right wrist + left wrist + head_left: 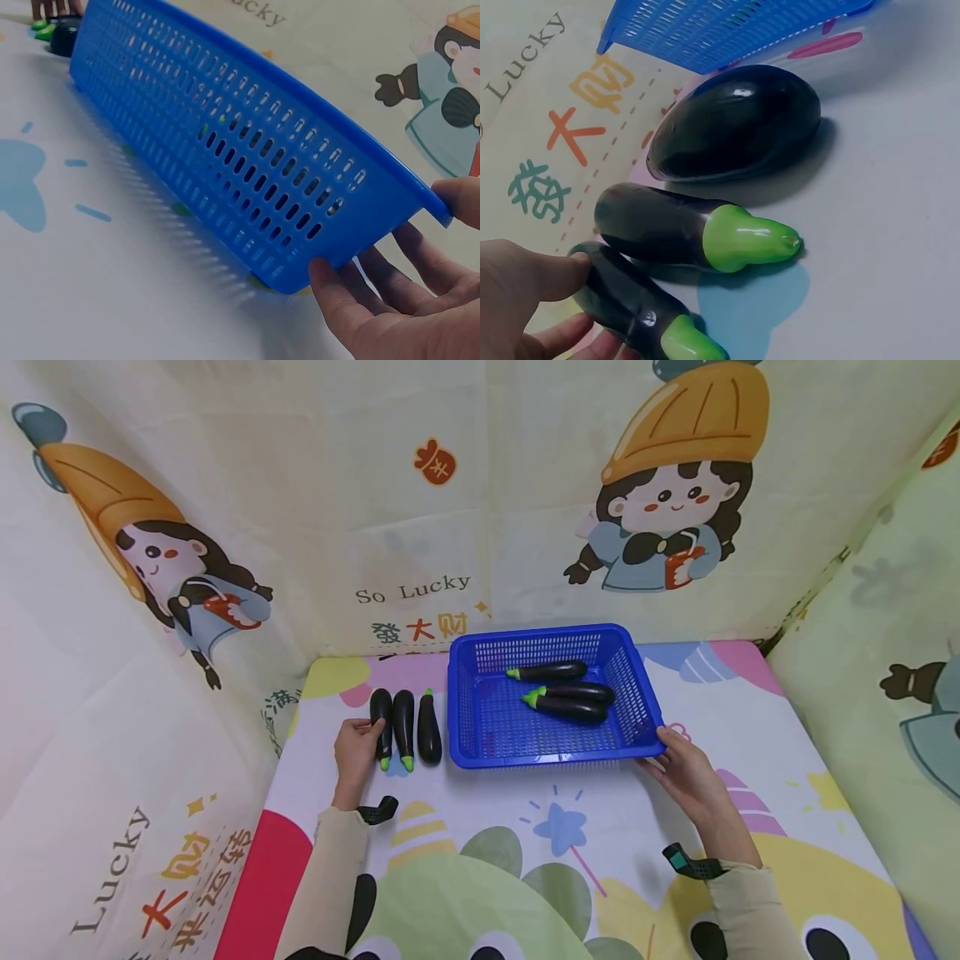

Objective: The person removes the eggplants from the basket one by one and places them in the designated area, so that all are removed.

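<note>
My left hand [356,758] holds the leftmost of three toy eggplants standing in a row on the table; in the left wrist view its thumb lies on the dark end of that eggplant [626,296], the fingers along its far side. Beside it lie a middle eggplant [403,727], green cap toward me, and another eggplant [429,731] with its cap pointing away. My right hand [692,777] grips the near right corner of a blue perforated basket [555,760], thumb over the rim and fingers against the outside wall. Inside the basket are three more eggplants [551,671], caps pointing left.
A patterned cloth [510,827] with cartoon prints covers the table. Printed fabric walls [525,527] rise at the back and both sides, close behind the basket. Both wrists wear black camera straps [378,811].
</note>
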Available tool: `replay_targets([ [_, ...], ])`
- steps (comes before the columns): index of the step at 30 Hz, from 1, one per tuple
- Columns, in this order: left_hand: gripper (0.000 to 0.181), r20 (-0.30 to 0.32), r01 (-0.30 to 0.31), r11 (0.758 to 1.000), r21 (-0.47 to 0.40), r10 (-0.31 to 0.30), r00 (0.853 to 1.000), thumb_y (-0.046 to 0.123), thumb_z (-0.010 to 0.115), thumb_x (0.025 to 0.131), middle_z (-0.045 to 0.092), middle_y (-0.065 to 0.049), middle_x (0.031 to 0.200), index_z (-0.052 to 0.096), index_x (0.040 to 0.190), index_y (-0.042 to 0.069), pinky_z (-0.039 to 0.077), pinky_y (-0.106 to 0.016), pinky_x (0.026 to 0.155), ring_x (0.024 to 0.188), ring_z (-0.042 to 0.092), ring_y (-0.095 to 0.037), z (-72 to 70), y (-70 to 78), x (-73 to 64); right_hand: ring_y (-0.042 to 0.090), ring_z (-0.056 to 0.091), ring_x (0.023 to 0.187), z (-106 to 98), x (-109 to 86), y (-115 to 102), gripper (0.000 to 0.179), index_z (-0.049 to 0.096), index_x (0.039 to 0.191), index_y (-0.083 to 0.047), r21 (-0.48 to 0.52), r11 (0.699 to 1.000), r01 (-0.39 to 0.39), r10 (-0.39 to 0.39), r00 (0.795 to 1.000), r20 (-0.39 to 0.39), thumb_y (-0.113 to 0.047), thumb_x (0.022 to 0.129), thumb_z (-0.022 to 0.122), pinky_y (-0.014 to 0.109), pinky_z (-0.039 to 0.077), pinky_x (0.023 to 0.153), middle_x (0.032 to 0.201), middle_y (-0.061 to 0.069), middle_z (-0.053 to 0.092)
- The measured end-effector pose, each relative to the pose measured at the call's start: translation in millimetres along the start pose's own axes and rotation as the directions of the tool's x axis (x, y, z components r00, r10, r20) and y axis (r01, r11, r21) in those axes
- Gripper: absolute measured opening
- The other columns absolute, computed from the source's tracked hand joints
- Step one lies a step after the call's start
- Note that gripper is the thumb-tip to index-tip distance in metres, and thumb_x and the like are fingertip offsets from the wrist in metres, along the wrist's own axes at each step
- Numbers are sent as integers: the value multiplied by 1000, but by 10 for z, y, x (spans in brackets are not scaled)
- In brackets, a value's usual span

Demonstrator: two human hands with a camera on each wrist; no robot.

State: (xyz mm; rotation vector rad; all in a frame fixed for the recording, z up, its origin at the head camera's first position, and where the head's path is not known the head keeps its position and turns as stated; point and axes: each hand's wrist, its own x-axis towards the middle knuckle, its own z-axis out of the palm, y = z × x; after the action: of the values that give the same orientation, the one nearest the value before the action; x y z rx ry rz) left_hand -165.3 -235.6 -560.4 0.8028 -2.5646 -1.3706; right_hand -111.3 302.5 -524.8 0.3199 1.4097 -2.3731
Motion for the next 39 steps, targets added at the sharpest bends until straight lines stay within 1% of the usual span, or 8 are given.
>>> replay_targets([
  [6,58,71,18,998,68,-23,997,39,60,102,64,-31,129,50,138,-5,52,-51,99,115,63,-42,-11,15,9,10,55,130,-5,-9,4,32,48,143,-21,31,999,7,-8,1000,10,-28,112,46,27,57,102,136,-9,58],
  [11,63,96,-14,988,155,-1,995,41,55,103,63,-32,128,46,143,-7,50,-56,100,116,62,-45,-21,62,20,9,55,128,-4,-12,2,31,48,142,-22,35,999,6,-7,1000,6,-28,112,46,27,57,101,137,-9,57],
  [18,64,92,-99,944,315,73,993,41,54,103,52,-33,137,42,145,-6,47,-64,104,123,54,-51,-54,176,-23,9,57,126,1,-15,6,30,49,140,-23,26,1000,10,-10,1000,0,-28,111,47,27,58,101,136,-10,58],
  [23,62,89,-179,903,391,156,984,39,55,104,48,-33,142,42,146,-4,48,-66,102,128,49,-53,-64,295,-50,9,56,128,3,-12,3,31,48,142,-22,26,1000,6,-6,1000,0,-28,112,46,27,58,101,137,-9,58],
  [30,57,133,-308,829,467,279,951,35,58,104,50,-33,138,49,143,-5,49,-65,101,125,51,-53,-77,540,-152,11,47,135,18,2,-18,59,24,162,-18,-55,998,-18,16,999,-47,-35,111,48,30,49,109,146,-8,45],
  [33,55,160,-360,806,469,323,933,35,58,104,52,-31,137,50,143,-3,50,-64,100,125,52,-51,-70,648,-214,11,47,134,23,4,-18,57,27,161,-19,-50,998,-23,20,998,-58,-35,111,49,30,49,109,145,-9,46],
  [37,56,188,-418,791,447,374,908,35,60,103,53,-28,137,49,146,0,50,-63,100,126,53,-47,-18,768,-301,10,51,131,14,2,-4,45,39,153,-23,-21,1000,-22,21,998,-57,-33,110,49,28,56,104,140,-11,52],
  [39,56,197,-448,782,433,404,894,34,61,103,52,-27,139,48,147,2,50,-63,100,127,53,-46,20,816,-352,10,52,131,7,1,2,42,40,151,-23,-14,1000,-19,18,999,-49,-32,111,49,27,56,103,140,-10,52],
])
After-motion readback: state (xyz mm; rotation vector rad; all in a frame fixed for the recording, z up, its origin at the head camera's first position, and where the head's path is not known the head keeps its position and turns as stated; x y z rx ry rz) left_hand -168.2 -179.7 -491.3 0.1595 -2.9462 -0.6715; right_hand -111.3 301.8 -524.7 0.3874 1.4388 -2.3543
